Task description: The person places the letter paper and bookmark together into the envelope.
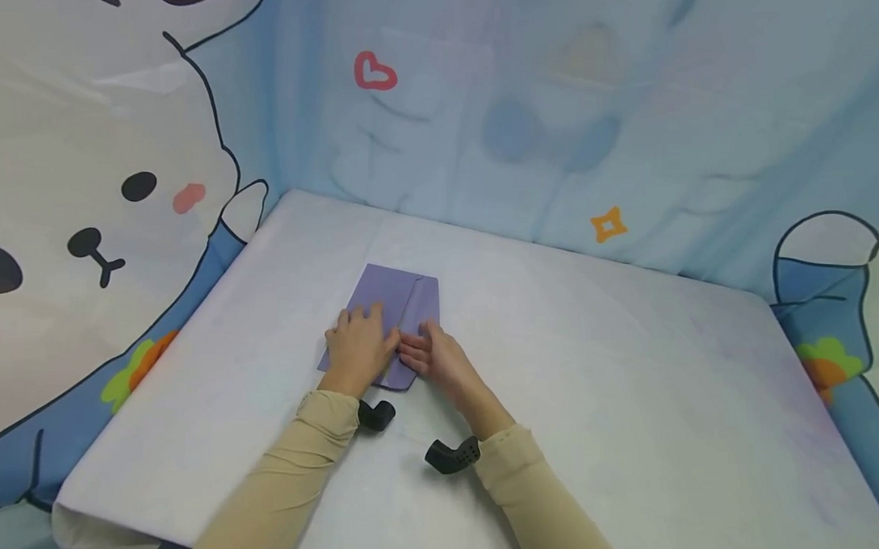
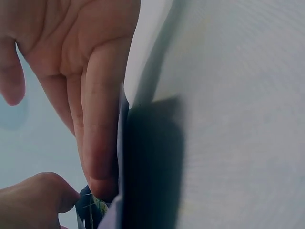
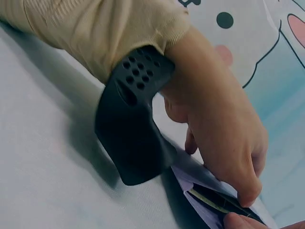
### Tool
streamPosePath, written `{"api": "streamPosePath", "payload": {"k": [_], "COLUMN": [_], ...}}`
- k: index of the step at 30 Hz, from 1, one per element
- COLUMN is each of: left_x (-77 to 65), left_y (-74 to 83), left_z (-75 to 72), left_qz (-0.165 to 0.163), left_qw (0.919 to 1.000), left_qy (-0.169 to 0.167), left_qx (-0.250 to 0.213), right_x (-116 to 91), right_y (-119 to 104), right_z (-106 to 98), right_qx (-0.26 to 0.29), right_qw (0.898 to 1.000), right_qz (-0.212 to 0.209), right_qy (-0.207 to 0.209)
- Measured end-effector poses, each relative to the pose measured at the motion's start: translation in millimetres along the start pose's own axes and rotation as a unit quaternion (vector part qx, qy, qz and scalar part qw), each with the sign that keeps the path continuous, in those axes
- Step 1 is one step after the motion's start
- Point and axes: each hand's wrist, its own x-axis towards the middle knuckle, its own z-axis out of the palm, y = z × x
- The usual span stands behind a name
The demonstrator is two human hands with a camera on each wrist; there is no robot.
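Observation:
A light purple envelope [image 1: 383, 286] lies on the white table, its long flap folded out to the right. My left hand [image 1: 358, 348] lies over the body of the envelope with fingers spread, and its thumb [image 2: 50, 193] holds the edge of the opening. My right hand [image 1: 442, 359] comes from the right with straight fingers [image 2: 101, 124] laid along the flap, tips at the opening. In the right wrist view, the envelope [image 3: 202, 210] gapes a little, showing a dark inside and a thin yellowish strip [image 3: 209, 201].
A black wrist camera mount [image 1: 377, 416] sits at the left cuff, another mount [image 1: 451, 456] at the right cuff. The white-covered table [image 1: 596, 398] spreads to the right. Behind it hangs a blue curtain [image 1: 464, 144] with cartoon prints.

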Motion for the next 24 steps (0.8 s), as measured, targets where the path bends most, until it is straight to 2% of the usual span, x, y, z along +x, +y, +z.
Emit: {"api": "streamPosePath", "payload": {"k": [5, 12, 14, 20, 24], "left_x": [-1.5, -1.4, -1.4, -4.8, -7.5], "left_y": [2.4, 2.4, 3.9, 7.8, 9.7], "left_z": [1.8, -3.6, -3.7, -0.1, 2.5], "left_qz": [0.006, 0.006, 0.008, 0.009, 0.005], "left_qw": [0.9999, 0.9999, 0.9998, 0.9999, 0.9999], "left_qy": [-0.012, 0.015, 0.014, 0.012, 0.007], "left_qx": [-0.005, -0.001, -0.006, -0.006, -0.011], "right_x": [-17, -18, -14, 5, 15], "right_y": [2, -1, -2, -8, -8], "right_z": [-7, -2, -2, -4, -3], "right_qx": [-0.008, 0.013, 0.011, 0.058, 0.083], "right_qw": [0.999, 0.997, 0.998, 0.998, 0.996], "right_qz": [0.019, 0.013, 0.013, 0.007, 0.01], "right_qy": [-0.029, -0.079, -0.066, 0.016, 0.027]}}
